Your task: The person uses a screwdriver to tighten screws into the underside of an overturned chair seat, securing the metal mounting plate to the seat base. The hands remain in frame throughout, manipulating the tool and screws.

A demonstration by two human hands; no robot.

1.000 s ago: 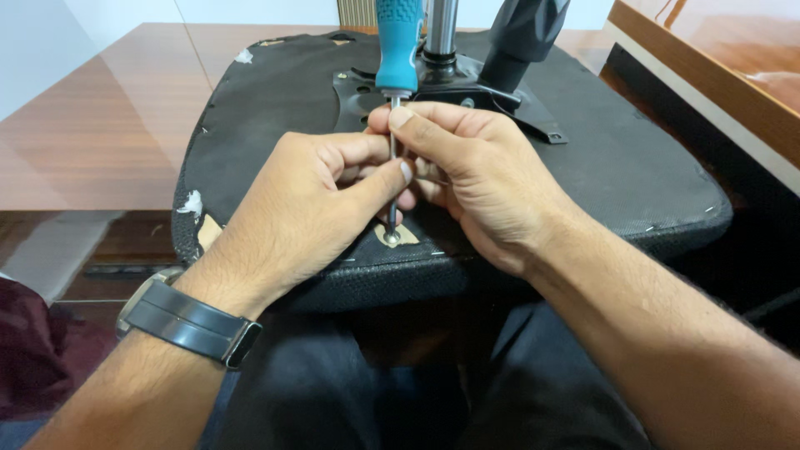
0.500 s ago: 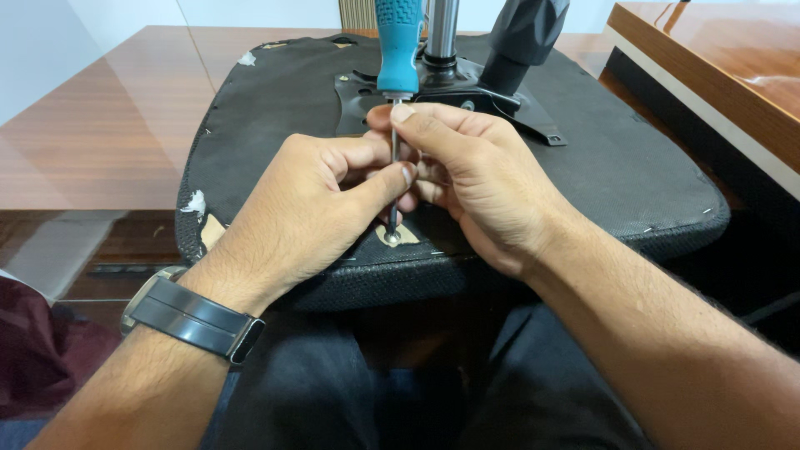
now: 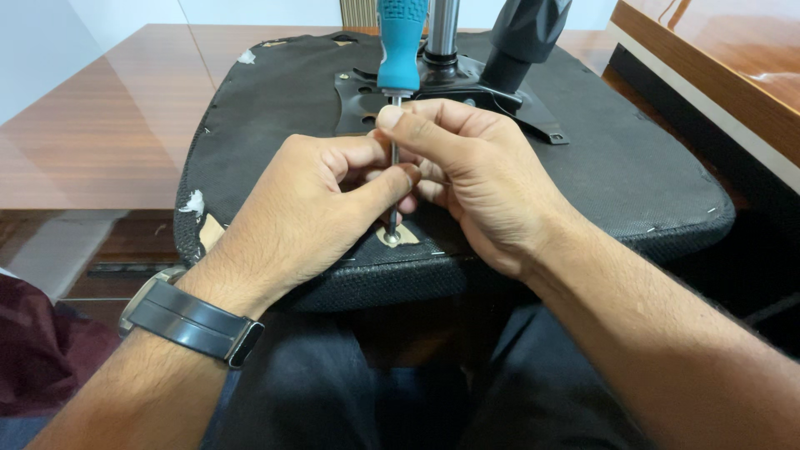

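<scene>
Two hands [image 3: 308, 208] [image 3: 475, 175], screwdriver [image 3: 398, 50], upturned seat [image 3: 633, 167]

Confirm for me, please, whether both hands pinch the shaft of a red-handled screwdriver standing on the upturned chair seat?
Not quite: the head view shows the screwdriver has a blue handle, not red. Both the left hand and right hand do pinch its shaft, standing on the upturned chair seat.

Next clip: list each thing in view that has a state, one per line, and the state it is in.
Screwdriver: upright, tip on the screw, shaft pinched by both hands.
Screw: in the seat's front edge, head showing.
Chair seat: upside down, fabric torn at its left edge.
Left hand: fingers closed on the shaft.
Right hand: fingers closed on the shaft.
Wristwatch: strapped on the left wrist.
</scene>
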